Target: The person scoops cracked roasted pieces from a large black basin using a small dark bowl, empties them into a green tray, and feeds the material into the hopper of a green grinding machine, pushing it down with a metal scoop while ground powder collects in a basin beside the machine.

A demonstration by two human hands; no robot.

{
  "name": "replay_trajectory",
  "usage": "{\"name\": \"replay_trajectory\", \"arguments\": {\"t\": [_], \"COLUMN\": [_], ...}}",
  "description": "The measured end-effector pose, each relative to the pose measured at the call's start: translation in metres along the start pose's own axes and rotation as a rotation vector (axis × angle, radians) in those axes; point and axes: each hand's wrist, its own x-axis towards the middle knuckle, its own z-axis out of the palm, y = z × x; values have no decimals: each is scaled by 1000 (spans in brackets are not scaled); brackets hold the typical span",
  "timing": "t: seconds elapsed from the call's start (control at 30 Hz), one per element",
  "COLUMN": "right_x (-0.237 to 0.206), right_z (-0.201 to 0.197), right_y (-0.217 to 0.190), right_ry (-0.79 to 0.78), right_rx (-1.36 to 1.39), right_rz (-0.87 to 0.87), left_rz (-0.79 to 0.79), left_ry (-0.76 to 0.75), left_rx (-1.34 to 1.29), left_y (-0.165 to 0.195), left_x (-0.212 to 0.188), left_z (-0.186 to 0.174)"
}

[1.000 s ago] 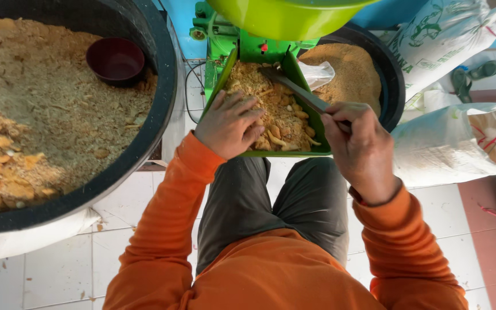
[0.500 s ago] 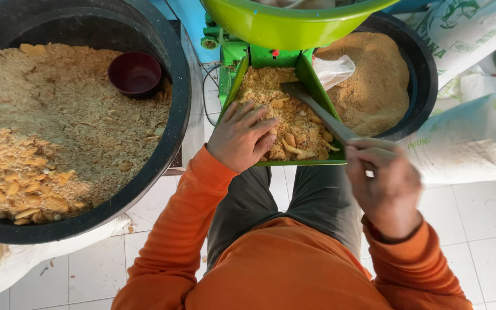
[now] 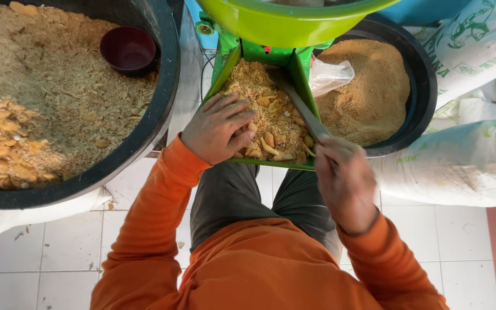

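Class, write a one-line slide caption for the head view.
Left hand presses yellow crumbs in a green chute; right hand holds a stick in them.

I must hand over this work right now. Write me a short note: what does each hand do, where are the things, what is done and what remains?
Left hand: open, palm down on the crumbs in the green chute.
Right hand: shut on a flat stick that pokes into the chute.
Left black tub: coarse crumbs and chips, plus a dark red bowl.
Right black tub: fine powder.
Done: some powder lies in the right tub.
Left: chute and left tub hold coarse material.
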Motion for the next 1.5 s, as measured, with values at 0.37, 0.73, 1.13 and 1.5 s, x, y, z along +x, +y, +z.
{"name": "replay_trajectory", "arguments": {"t": [0.37,0.73,1.13,1.5], "right_x": [-12,-17,-11,-14], "right_z": [-10,1,21,41], "right_y": [-16,-40,-23,-6], "right_ry": [-2,139,80,47], "right_rx": [-18,-68,-94,-46], "right_rz": [-17,62,-27,32], "left_rz": [-18,-31,-10,-12], "left_ry": [21,98,115,92], "left_rx": [-38,-24,-32,-38], "left_y": [-4,-7,-6,-7], "left_x": [2,3,3,4], "left_z": [3,12,15,11]}}
